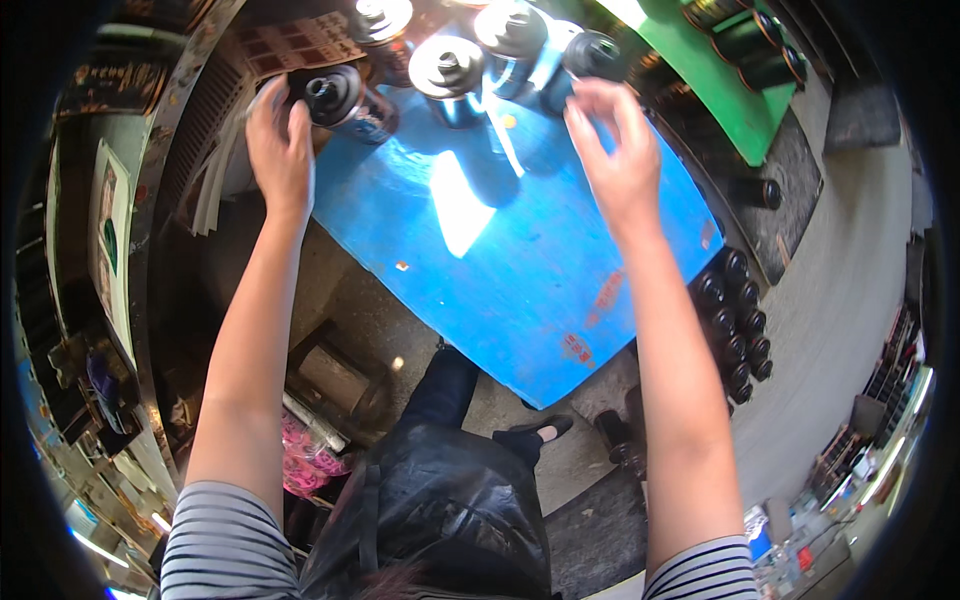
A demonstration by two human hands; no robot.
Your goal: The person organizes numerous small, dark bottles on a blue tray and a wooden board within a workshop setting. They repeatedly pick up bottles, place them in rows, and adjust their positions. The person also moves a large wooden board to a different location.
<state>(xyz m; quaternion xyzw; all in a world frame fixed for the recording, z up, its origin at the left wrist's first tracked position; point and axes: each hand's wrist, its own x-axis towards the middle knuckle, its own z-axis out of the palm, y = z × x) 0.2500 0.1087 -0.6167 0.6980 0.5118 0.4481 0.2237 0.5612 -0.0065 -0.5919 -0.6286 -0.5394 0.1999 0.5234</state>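
Observation:
My left hand (281, 154) is raised beside a dark glossy bottle (367, 116) with a short black neck, at the far left of a blue tabletop (420, 281). Its thumb and fingers are apart, and they appear not to close on the bottle. Over the right side of the tabletop is my right hand (619, 154), fingers curved and apart, close to another dark bottle (592, 56). Whether its fingertips touch that bottle is unclear. Between the hands stand several more bottles, one with a shiny shoulder (446, 67) in strong glare.
At the upper right, dark bottles (769, 71) lie along a green board (720, 82). More black bottles (735, 322) stand packed on the floor right of the table. Printed cardboard sheets (296, 45) are at the upper left. A low wooden stool (334, 371) and a pink bag (307, 457) sit below left.

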